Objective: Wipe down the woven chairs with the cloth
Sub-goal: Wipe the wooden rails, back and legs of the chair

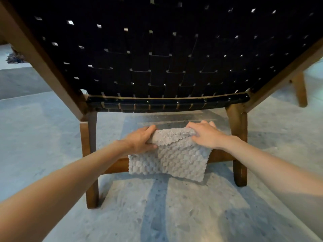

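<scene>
Cloth (174,154), grey and bumpy, hangs folded over the low wooden bar (221,156) at the back of a woven chair (157,58). The bar runs between the two back legs. The cloth covers the middle of it and droops down toward the floor (174,215).

Both hands are on the top fold of the cloth. The left hand (141,139) grips its left end, fingers over the top and thumb underneath. The right hand (206,135) holds its right end, with the fingers bent over the far side and the thumb pressed on the near side.

The chair is seen from behind. Its back is made of black straps woven over and under each other, set in a brown wooden frame. The floor is pale grey and speckled, with a darker stripe running under the chair.
</scene>
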